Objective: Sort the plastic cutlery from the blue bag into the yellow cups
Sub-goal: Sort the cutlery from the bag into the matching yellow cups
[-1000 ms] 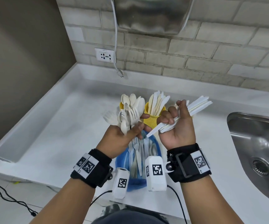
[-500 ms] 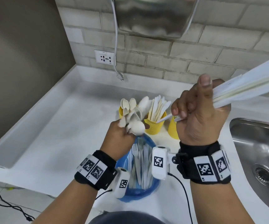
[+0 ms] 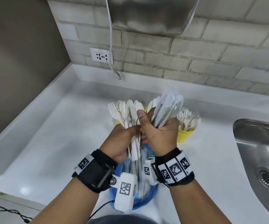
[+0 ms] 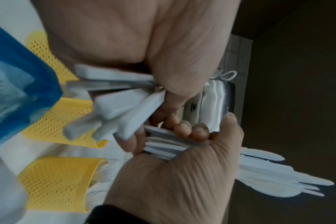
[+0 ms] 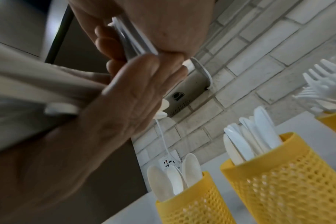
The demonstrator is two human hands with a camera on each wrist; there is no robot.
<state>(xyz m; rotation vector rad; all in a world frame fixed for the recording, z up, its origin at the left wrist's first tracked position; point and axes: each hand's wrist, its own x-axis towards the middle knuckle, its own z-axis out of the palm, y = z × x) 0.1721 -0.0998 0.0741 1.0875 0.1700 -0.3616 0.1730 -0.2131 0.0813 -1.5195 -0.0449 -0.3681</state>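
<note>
My left hand point(image 3: 122, 139) grips a bundle of white spoons and forks point(image 3: 127, 113), heads up. Pressed against it, my right hand point(image 3: 161, 133) grips a bundle of white knives point(image 3: 167, 105) that points up and away. Both hands hover over the open blue bag point(image 3: 148, 194), where more cutlery lies. In the right wrist view three yellow mesh cups stand in a row: a spoon cup point(image 5: 192, 204), a knife cup point(image 5: 282, 174) and a fork cup point(image 5: 334, 121). From the head view only the fork cup point(image 3: 186, 134) shows well; my hands hide most of the others.
A steel sink point(image 3: 259, 159) is set into the white counter point(image 3: 58, 135) on the right. On the brick wall are a socket point(image 3: 101, 56), a dangling plug cable point(image 3: 112, 68) and a steel appliance point(image 3: 153, 13). A raised lip borders the counter at left.
My right hand, raised high with the knives half a second ago, has come down against my left hand. The left hand's bundle now stands upright.
</note>
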